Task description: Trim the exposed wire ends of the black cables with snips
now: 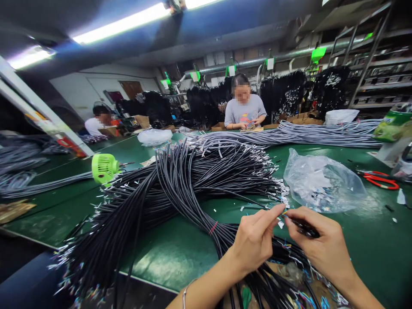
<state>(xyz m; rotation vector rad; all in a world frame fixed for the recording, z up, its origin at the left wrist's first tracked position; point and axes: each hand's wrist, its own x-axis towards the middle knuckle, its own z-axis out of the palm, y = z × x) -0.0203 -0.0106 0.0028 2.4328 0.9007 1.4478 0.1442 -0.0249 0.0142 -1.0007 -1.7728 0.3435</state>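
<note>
My left hand (252,236) is closed, thumb and fingers pinched at the thin coloured wires (284,213) of a cable end. Facing it, my right hand (325,236) is closed too, its fingertips at the same wires. A dark, shiny object (305,228) lies within the right hand's grip; whether it is a tool or black cable I cannot tell. Below both hands, a bundle of black cables (209,214), tied with a red band (213,228), runs under my left wrist. Stripped ends with blue and white wires (302,262) fan out beneath my right hand.
A large heap of black cables (151,193) covers the green table (170,253). Right of it lie a clear bag of small white parts (322,182) and red-handled pliers (381,179). Grey cables (305,135) stretch behind. A green fan (104,168) stands left; a co-worker (244,105) sits opposite.
</note>
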